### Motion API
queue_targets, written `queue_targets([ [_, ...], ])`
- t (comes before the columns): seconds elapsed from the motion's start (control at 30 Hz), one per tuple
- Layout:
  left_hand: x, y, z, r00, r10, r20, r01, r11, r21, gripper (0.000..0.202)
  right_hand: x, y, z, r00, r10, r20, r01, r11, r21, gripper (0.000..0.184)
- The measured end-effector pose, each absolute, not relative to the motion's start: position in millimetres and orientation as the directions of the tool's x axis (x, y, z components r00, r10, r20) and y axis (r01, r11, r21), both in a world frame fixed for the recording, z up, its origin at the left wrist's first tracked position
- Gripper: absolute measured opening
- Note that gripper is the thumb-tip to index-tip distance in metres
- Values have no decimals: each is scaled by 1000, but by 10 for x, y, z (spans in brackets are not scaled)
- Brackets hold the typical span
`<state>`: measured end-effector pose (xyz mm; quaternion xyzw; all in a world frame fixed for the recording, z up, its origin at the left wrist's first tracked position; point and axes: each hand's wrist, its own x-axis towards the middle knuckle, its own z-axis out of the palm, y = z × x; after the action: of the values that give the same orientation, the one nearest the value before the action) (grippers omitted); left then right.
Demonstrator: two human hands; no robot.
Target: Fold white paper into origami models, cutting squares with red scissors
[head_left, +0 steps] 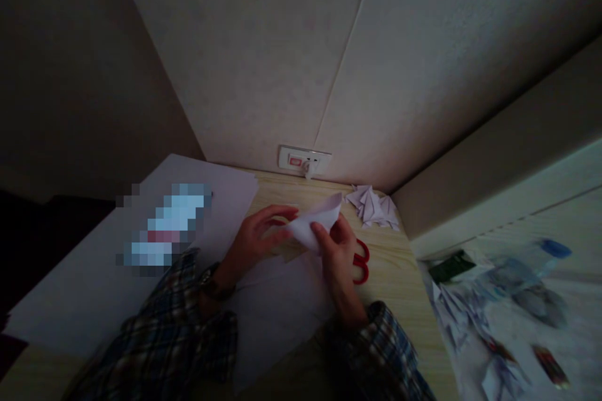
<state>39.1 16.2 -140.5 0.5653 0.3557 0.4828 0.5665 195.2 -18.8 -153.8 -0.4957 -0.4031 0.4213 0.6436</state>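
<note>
A folded piece of white paper (pixel 308 229) is held above the wooden tabletop, one end pointing up to the right. My right hand (pixel 338 247) grips it, thumb pressed on the near face and the other fingers mostly hidden behind. At the paper's left end is my left hand (pixel 263 232), its fingers curved and apart from the thumb. The left fingertips are slightly blurred and seem to touch the paper's edge. Below both hands lies a loose white sheet (pixel 282 313). Red-handled scissors (pixel 361 272) rest just right of my right wrist, partly hidden by it.
Large white sheets (pixel 221 185) cover the table's left side, with a pixelated patch over them. Several folded paper pieces (pixel 374 207) sit in the back right corner. A wall socket (pixel 303 161) is behind. On a lower surface at right lie a plastic bottle (pixel 522 269) and more folded paper (pixel 458 313).
</note>
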Motion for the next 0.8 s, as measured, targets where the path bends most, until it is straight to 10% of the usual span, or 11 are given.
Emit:
queue_targets([
  [0.3, 406, 140, -1308, 223, 975, -13, -14, 16, 1000, 16, 1937, -203, -1479, 151, 988, -40, -289, 6, -957, 15],
  [0.8, 377, 189, -1283, 279, 939, -200, 29, 199, 979, 19, 2039, -152, -1474, 109, 993, -39, -18, -38, -999, 28],
])
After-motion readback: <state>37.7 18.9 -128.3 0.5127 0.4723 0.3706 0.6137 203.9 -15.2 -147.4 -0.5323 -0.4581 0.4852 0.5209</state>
